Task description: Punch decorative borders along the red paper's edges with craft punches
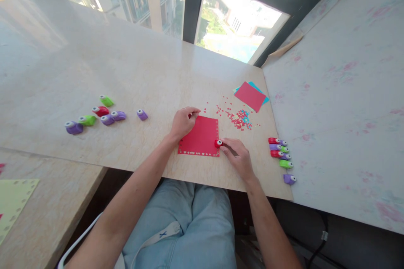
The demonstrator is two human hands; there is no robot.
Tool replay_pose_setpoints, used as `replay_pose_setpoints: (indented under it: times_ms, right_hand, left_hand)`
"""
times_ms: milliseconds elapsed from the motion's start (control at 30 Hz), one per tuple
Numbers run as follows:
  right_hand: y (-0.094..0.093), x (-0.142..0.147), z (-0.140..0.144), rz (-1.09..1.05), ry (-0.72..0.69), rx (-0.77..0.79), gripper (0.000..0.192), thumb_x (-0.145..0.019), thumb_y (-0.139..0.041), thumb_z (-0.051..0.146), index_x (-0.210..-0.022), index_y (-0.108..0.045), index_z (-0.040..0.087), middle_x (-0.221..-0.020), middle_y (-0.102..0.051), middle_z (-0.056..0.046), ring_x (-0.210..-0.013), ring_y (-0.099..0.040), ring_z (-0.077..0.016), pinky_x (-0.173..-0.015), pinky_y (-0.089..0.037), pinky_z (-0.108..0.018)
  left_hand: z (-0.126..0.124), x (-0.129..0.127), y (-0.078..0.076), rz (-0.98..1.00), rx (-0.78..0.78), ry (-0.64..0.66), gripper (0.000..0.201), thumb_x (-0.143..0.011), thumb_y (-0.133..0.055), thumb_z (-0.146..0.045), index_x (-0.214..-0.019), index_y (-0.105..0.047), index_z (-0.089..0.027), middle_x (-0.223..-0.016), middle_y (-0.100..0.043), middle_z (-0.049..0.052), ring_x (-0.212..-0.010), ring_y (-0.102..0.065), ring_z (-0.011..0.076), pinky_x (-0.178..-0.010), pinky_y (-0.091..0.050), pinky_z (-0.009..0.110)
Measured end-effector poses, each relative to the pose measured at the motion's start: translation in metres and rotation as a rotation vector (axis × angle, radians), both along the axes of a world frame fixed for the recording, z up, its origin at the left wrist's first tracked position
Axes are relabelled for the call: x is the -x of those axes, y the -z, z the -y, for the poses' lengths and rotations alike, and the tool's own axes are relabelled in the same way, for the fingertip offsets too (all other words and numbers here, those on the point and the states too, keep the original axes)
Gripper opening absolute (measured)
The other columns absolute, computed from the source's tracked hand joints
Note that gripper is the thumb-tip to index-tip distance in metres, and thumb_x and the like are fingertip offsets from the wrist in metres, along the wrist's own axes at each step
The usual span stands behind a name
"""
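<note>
At a marble bench (132,71) beneath a window, the left hand (183,122) pins red card (200,136); the right hand (237,154) grips a red punch (218,143) at the card's right edge.

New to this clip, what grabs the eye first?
The red paper sheet at the table's near edge, its border punched with small holes, with the left hand pressing its top left corner. At its right edge the right hand holds a small red punch. Then the red confetti scattered just beyond, and clusters of coloured punches far left and right.
</note>
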State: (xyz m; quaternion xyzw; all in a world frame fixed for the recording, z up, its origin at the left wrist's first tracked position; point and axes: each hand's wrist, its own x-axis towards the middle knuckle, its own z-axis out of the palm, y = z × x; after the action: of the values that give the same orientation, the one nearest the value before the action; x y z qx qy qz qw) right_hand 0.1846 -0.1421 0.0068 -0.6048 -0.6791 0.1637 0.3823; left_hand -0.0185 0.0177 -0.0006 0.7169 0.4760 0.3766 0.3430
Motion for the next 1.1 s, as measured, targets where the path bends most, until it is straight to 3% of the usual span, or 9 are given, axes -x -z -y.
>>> replay_pose_setpoints:
  times_ms: [1100]
  right_hand:
    - [-0.0013,0.0040,0.0093,0.004,0.026,0.005,0.023,-0.093,-0.061,0.031,-0.115,-0.069,0.029,-0.112,-0.072,-0.006,-0.105,-0.066,-0.0236,-0.094,-0.051,-0.044]
  left_hand:
    - [-0.0001,0.0007,-0.0031,0.056,0.053,0.004,0.023,-0.085,-0.054,-0.016,-0.093,-0.075,-0.018,-0.096,-0.075,0.007,-0.086,-0.067,0.0192,-0.084,-0.052,0.032]
